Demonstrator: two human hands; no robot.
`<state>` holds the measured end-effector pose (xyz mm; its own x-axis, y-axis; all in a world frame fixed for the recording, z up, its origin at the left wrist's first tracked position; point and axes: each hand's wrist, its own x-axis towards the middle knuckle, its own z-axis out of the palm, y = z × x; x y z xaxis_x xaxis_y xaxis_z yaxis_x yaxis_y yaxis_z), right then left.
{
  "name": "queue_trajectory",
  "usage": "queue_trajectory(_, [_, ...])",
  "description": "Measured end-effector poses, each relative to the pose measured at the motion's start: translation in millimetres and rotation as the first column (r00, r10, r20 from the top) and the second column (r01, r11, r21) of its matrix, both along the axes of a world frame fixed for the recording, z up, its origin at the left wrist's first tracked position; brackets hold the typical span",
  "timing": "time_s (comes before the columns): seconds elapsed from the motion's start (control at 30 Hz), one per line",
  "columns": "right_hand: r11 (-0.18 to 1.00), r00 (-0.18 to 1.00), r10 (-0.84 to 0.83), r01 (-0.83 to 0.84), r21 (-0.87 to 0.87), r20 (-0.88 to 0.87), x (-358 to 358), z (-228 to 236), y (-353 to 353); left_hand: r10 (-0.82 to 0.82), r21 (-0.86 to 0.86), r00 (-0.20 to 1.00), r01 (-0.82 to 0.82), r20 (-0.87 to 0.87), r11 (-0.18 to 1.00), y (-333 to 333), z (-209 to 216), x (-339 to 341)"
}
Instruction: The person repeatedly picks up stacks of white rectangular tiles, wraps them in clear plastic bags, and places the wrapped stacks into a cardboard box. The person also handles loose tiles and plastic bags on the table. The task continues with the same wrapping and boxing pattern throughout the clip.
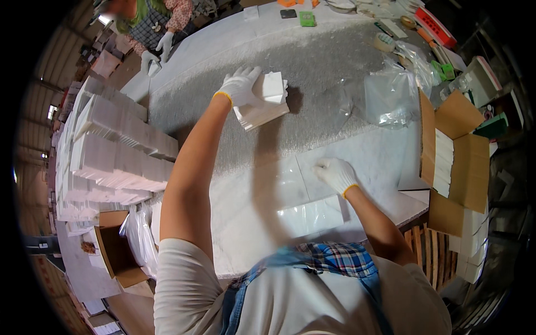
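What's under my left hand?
Under your gloved left hand is a stack of white slabs; its upper right part and near edges show. The hand covers the left part of the top, and the stack's underside is hidden.

Bench: pale, marble-like slabs at the near side, visible seam right of centre. Middle is a rough grey surface with white dust, heaviest along its edges; pale strip again beyond it. Directly on the grey: a stack of white rectangular tiles, slightly left of centre, layers uneven. Near side, right of centre: a flat white slab-shaped pack in shiny clear film. Right: a pile of clear plastic bags, crumpled clear film just left of it. Far edge: a small bright-green block, a dark flat rectangular piece just left.
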<state>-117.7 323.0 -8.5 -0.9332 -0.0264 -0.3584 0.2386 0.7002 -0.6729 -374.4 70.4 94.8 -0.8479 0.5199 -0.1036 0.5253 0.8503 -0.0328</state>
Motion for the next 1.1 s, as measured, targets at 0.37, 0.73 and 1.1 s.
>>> queue_trajectory(0.37, [0.997,0.999,0.023,-0.025,0.068,0.029,1,5,-2,-0.014,-0.040,0.999,0.013,-0.032,0.999,7,7,15])
queue_trajectory(0.73, [0.997,0.996,0.075,-0.075,0.007,0.040,-2,-5,6,-0.036,0.088,0.999,0.034,0.027,0.996,26,37,150])
queue_trajectory(1.1, [0.990,0.993,0.103,-0.096,-0.101,0.065,-19,-39,10,-0.200,0.090,0.974,0.191,0.107,0.977,67,28,321])
